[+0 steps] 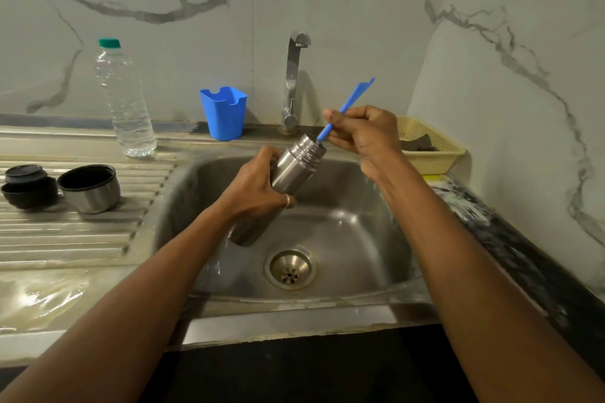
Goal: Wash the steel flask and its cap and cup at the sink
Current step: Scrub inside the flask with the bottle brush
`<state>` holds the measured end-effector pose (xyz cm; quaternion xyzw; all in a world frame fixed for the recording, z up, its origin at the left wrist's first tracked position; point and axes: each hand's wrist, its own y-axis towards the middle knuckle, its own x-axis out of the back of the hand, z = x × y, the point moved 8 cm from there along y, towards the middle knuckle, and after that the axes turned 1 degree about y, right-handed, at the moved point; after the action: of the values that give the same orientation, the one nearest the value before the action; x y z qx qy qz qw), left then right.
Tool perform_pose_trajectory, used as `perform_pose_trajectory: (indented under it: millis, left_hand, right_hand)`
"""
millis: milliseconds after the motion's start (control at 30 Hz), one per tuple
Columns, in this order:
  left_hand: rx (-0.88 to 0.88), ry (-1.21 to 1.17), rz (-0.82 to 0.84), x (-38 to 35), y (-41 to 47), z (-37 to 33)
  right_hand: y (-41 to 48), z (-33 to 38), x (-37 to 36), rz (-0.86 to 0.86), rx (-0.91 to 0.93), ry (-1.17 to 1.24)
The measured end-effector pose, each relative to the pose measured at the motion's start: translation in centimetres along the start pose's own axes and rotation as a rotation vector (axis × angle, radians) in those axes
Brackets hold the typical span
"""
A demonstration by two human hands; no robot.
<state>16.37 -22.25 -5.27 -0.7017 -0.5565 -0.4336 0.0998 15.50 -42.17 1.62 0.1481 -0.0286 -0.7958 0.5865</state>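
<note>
Steel flask (pixel 294 167), mouth toward 1 o'clock: left hand (pixel 258 186) wraps it, right hand (pixel 363 132) pinches blue brush (pixel 355 96); I'd stroke deep.

steel flask (pixel 294 167): uncapped, tilted above sink (pixel 343 232) | cup (pixel 89 188): upright on drainboard (pixel 82 232) | cap (pixel 25 173): dark, left of cup

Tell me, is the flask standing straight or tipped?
Tipped: the left hand holds the flask slanted over the sink, mouth toward the tap.
</note>
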Motion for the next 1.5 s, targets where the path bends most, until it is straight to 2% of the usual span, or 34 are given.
perform_pose_trajectory:
  millis: [200,367,467,633,833,967,1100,1333,1500]
  left_hand:
    - [-0.019,-0.006,-0.013,0.4,0.1,-0.4]
    - [-0.001,0.026,0.016,0.6,-0.3,0.3]
    - [0.003,0.020,0.022,0.5,-0.2,0.3]
    - [0.009,0.027,0.022,0.3,-0.1,0.2]
    - [0.013,0.029,0.038,0.1,-0.2,0.1]
    - [0.013,0.043,0.078,0.0,-0.3,0.3]
    - [0.009,0.049,0.099,-0.2,-0.5,0.2]
    - [0.020,0.030,0.064,0.1,-0.3,0.2]
    - [0.013,0.017,0.048,0.1,-0.3,-0.2]
  right_hand:
    - [1.1,1.3,1.8,-0.045,0.057,0.029]
    - [1.3,2.2,1.9,0.044,0.065,0.123]
    - [0.6,0.8,-0.2,0.104,0.016,0.081]
    - [0.0,-0.6,-0.7,0.009,-0.001,-0.030]
    - [0.3,0.3,0.1,-0.073,0.063,-0.066]
    - [0.6,3.1,0.8,-0.002,0.112,0.032]
    - [0.5,2.8,0.5,0.094,0.057,0.063]
    - [0.0,-0.2,-0.3,-0.049,0.003,-0.064]
    - [0.0,1.1,-0.2,-0.116,0.094,-0.122]
